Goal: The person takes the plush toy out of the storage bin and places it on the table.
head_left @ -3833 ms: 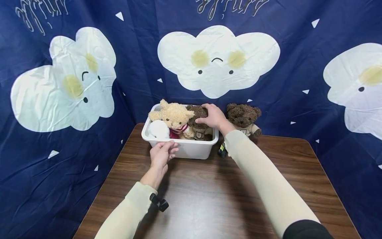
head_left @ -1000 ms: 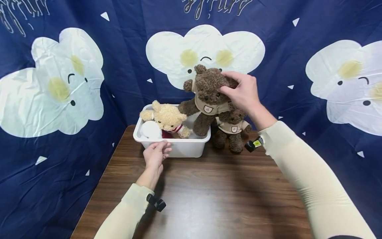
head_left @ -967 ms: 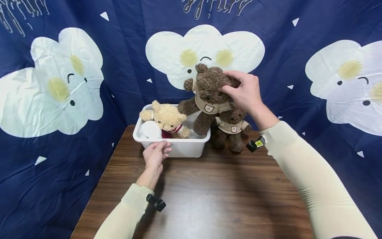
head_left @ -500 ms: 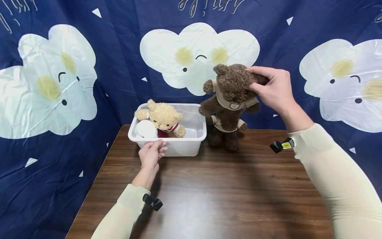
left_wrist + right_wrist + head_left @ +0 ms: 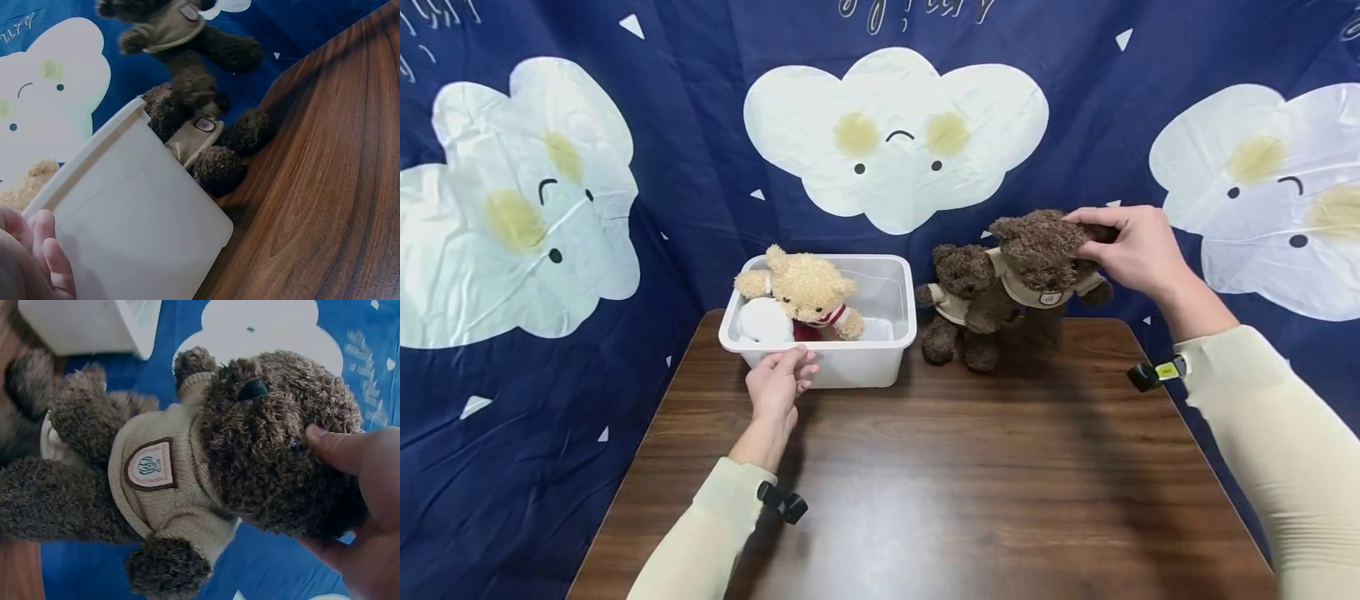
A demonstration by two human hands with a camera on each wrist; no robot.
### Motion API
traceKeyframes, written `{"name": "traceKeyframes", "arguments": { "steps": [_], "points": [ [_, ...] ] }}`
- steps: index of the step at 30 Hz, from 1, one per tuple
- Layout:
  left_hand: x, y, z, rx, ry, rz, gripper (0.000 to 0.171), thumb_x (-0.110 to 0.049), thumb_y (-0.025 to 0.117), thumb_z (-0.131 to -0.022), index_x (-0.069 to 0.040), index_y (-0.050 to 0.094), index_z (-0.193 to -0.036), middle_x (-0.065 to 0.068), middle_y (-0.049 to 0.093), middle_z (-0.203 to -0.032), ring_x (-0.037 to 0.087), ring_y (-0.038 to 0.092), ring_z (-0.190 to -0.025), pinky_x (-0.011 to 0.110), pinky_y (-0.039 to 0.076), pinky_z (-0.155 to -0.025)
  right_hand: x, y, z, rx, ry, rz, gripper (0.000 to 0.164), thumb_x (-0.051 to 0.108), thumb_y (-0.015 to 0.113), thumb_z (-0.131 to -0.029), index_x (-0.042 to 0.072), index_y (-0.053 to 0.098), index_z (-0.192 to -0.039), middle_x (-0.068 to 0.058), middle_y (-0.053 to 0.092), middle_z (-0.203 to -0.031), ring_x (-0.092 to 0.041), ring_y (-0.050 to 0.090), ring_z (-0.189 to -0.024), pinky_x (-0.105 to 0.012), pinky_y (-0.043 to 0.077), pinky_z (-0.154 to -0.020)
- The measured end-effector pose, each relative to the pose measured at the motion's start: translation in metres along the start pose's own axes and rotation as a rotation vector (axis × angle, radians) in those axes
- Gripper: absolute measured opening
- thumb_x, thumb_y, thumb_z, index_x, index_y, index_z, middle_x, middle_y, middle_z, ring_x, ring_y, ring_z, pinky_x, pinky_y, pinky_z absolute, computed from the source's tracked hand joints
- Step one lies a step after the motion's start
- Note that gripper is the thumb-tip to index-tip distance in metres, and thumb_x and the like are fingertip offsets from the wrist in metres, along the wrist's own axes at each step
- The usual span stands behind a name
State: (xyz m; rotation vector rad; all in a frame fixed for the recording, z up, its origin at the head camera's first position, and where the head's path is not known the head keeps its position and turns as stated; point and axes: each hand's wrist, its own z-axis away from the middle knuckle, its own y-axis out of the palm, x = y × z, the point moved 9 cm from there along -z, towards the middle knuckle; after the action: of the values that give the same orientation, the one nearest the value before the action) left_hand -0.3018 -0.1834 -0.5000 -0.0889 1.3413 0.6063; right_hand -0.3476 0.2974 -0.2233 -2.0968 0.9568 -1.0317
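Observation:
My right hand [image 5: 1138,248] pinches the side of a brown teddy bear's head. This teddy bear [image 5: 1033,246], in a beige sweater with a badge, hangs upright to the right of a second brown teddy bear [image 5: 955,304], partly in front of it. The second bear sits on the table beside the white plastic bin [image 5: 857,368]. My left hand [image 5: 772,385] grips the bin's front rim with the thumb on top. Inside the bin, at the left, lie a cream teddy bear [image 5: 812,287] with a red-striped collar and a white round object [image 5: 764,322]. In the right wrist view, the held teddy bear [image 5: 165,465] fills the middle.
The wooden table [image 5: 925,483] stretches in front of the bin and the bears. Behind and at both sides hangs a blue curtain [image 5: 700,208] with white clouds. The bin's right half [image 5: 880,296] shows its bare inner wall.
My right hand took the brown teddy bear up out of the bin, carried it right past the second bear, and lowered it somewhat. My left hand stayed on the bin's rim.

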Motion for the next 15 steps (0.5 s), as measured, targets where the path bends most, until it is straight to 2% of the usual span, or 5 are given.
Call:
{"name": "traceKeyframes", "arguments": {
  "steps": [6,8,12,13,15],
  "points": [
    [-0.003,0.002,-0.002,-0.008,0.001,0.016,0.008,-0.011,0.073,-0.092,-0.006,0.067,-0.093,0.0,0.077,-0.075,0.009,0.071,-0.059,0.016,0.049,-0.046,-0.047,0.004,0.007,0.086,0.091,0.026,0.032,0.003,0.081,-0.085,0.012,0.078,-0.116,-0.02,0.077,-0.1,0.02,0.053,-0.071,-0.004,0.041,-0.063],
    [-0.004,0.002,-0.002,-0.01,-0.001,0.015,0.008,-0.012,0.073,-0.093,-0.006,0.067,-0.093,0.0,0.077,-0.074,0.008,0.071,-0.059,0.016,0.049,-0.046,-0.061,0.006,0.008,0.108,0.11,0.06,0.033,0.003,0.08,-0.085,0.011,0.078,-0.117,-0.021,0.077,-0.105,0.012,0.057,-0.076,-0.005,0.039,-0.065],
    [-0.003,0.002,-0.002,-0.009,-0.01,0.007,0.009,-0.012,0.072,-0.093,-0.006,0.065,-0.094,-0.002,0.077,-0.074,0.008,0.071,-0.06,0.016,0.049,-0.047,-0.089,0.014,0.012,0.13,0.127,0.126,0.035,0.004,0.081,-0.084,0.013,0.077,-0.118,-0.022,0.075,-0.11,-0.015,0.065,-0.085,-0.009,0.036,-0.068],
    [-0.002,0.002,-0.001,-0.009,-0.011,0.007,0.01,-0.012,0.072,-0.093,-0.006,0.065,-0.094,-0.002,0.077,-0.074,0.008,0.071,-0.06,0.016,0.049,-0.047,-0.095,0.016,0.014,0.132,0.128,0.134,0.035,0.003,0.081,-0.084,0.013,0.077,-0.118,-0.021,0.075,-0.111,-0.018,0.065,-0.085,-0.01,0.036,-0.068],
    [-0.001,0.002,-0.001,-0.01,-0.012,0.009,0.01,-0.012,0.072,-0.093,-0.006,0.064,-0.094,-0.002,0.077,-0.074,0.008,0.071,-0.06,0.016,0.049,-0.047,-0.108,0.023,0.019,0.137,0.131,0.13,0.036,0.001,0.08,-0.082,0.012,0.078,-0.117,-0.021,0.076,-0.109,-0.014,0.064,-0.081,-0.01,0.036,-0.068]
  ]
}}
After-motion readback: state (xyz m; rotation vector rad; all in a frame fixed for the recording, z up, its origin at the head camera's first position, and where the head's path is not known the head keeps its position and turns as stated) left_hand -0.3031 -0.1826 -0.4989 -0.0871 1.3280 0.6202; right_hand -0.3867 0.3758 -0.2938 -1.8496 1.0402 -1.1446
